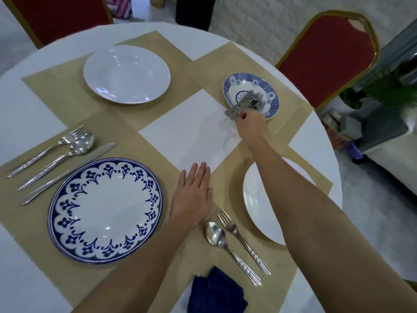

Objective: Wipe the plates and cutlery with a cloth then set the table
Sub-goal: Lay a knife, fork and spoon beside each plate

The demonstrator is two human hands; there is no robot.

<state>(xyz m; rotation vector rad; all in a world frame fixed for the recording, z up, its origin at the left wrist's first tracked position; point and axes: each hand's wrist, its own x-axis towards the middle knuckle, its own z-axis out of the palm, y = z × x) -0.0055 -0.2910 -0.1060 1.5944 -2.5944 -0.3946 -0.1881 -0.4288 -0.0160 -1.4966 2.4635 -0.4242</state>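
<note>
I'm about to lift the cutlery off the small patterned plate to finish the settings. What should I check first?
1. Right hand grips the cutlery bundle on the small patterned plate: ok.
2. Every piece of the bundle is inside the grip: cannot tell.
3. Left hand is free and flat on the table: ok.
4. Cutlery is laid beside the far white plate: not ok, none there.
5. Blue cloth is within reach at the near edge: ok.
</note>
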